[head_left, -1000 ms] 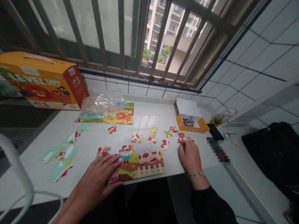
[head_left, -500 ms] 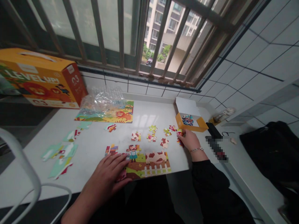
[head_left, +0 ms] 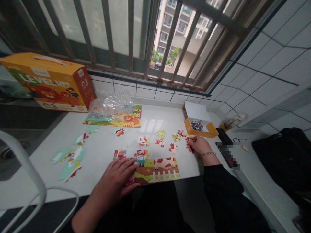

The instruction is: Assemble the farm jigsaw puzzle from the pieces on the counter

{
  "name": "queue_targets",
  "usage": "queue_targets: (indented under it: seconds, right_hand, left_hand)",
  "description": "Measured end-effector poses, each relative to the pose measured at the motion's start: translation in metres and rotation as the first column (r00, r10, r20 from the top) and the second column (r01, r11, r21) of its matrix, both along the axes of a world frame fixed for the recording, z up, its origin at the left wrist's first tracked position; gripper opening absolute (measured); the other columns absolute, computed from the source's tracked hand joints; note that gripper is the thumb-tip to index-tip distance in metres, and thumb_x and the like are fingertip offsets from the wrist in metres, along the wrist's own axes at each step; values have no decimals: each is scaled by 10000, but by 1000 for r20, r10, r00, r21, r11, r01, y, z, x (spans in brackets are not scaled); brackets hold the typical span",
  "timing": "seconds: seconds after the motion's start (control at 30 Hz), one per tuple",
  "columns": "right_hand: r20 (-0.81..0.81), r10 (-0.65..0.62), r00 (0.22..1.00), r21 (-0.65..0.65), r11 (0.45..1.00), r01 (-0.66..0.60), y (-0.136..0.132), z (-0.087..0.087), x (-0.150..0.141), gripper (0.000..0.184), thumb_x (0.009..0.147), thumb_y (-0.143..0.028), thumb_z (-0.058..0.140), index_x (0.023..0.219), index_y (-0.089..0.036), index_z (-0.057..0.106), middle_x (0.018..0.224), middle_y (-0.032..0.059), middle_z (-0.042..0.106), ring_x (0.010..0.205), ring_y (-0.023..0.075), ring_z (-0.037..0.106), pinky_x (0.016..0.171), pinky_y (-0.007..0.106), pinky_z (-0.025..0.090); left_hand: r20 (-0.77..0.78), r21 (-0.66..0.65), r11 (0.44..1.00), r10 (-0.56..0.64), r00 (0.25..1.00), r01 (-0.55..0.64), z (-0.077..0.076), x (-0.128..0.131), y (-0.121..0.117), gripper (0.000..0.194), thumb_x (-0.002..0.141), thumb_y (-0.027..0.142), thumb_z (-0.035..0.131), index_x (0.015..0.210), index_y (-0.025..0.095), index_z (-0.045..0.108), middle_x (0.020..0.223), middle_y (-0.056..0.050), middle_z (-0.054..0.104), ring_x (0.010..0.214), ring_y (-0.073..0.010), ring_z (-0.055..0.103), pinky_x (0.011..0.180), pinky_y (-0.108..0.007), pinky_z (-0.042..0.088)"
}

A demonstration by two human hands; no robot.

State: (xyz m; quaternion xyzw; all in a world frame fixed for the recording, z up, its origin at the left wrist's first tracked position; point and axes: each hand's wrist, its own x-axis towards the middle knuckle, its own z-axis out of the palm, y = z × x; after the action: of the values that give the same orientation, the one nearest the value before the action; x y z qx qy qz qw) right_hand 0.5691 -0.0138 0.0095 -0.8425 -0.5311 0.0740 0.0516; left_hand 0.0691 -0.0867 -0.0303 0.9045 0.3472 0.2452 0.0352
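Note:
My left hand (head_left: 121, 171) lies flat, fingers stretched out, over the left end of the joined jigsaw section (head_left: 155, 168) at the table's near edge. That section shows a farmer, a spotted cow and a white fence; its left part is hidden under the palm. At the right, my right hand (head_left: 202, 145) has its thumb and fingertips closed on a red puzzle piece (head_left: 189, 145) resting on the table. Between the hands lie loose cow-patterned pieces (head_left: 173, 148) and green-yellow ones (head_left: 176, 137). A building-patterned piece (head_left: 120, 153) sits just beyond my left fingers.
Pale green pieces (head_left: 73, 158) spread over the left side of the table. A lion picture sheet (head_left: 131, 118) lies under clear plastic wrap (head_left: 111, 103). Behind stand a large orange box (head_left: 53, 84) and an open small box (head_left: 200, 129). A white tube (head_left: 36, 171) curves at front left.
The view has shifted slightly, so everything sits a little further right. Both hands keep about the same places over the pieces.

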Motion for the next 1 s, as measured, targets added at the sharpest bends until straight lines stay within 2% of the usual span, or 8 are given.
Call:
queue_targets:
  seconds: [0.1,0.27,0.33,0.5,0.67,0.77,0.93,1.0]
  right_hand:
    - [8,7,1000,14,1000,-8,-2,1,-2,347,944,-470,812,1081,-151,832,993,127,831,917,255,766,737,304,496]
    - [66,56,996,82,995,-61,-4,1,-13,377,1002,-416,755,1216,-109,799,1186,184,800,1137,292,727,916,330,506]
    - [76,89,993,99,990,-96,-2,2,-21,361,1039,-400,711,1241,-113,794,1215,182,791,1150,281,721,952,328,501]
    - [98,157,983,91,982,-166,13,3,-43,313,1090,-362,632,1234,-135,792,1210,176,795,1124,252,730,940,307,492]
    - [126,138,982,38,989,-144,32,7,-60,244,1058,-368,680,1120,-153,780,1130,165,810,1034,251,743,861,314,493]
    - [140,121,983,7,992,-123,41,10,-64,207,1034,-312,708,1148,-151,770,1129,175,813,1031,254,757,863,318,499]
    - [142,127,982,-64,991,-119,56,17,-60,294,982,-331,804,1177,-115,763,1166,218,812,1103,294,768,881,331,508]
    - [135,133,982,-94,988,-121,62,18,-57,322,952,-360,848,1143,-112,773,1185,230,810,1126,307,767,881,332,512]
  left_hand:
    - [10,-4,1000,3,1000,-3,-2,0,0,555,991,555,801,1457,270,701,1551,-111,719,1390,-363,677,1211,-593,487]
    - [18,17,1000,3,1000,-4,-3,1,-1,536,1005,548,779,1448,256,708,1527,-123,732,1374,-356,683,1203,-580,501]
    - [26,26,1000,5,1000,-6,-2,3,-1,536,1010,551,772,1446,247,704,1518,-128,736,1369,-364,685,1186,-591,514]
    - [26,30,1000,5,1000,-6,-2,5,-1,545,1008,566,771,1449,252,701,1515,-133,738,1366,-366,691,1187,-593,515]
    - [25,6,1000,9,1000,-9,-3,5,-1,532,1007,564,768,1444,265,710,1525,-127,732,1382,-364,683,1189,-596,520]
    - [37,3,1000,4,999,-4,-2,6,-2,507,1015,547,764,1431,262,717,1526,-131,730,1380,-365,683,1188,-604,524]
    - [51,2,1000,-5,999,5,0,6,-4,506,1006,510,793,1434,254,708,1506,-139,737,1349,-378,698,1151,-614,549]
    - [71,9,1000,-22,997,21,1,6,-7,406,1024,455,786,1373,256,730,1457,-129,762,1303,-357,720,1112,-575,578]
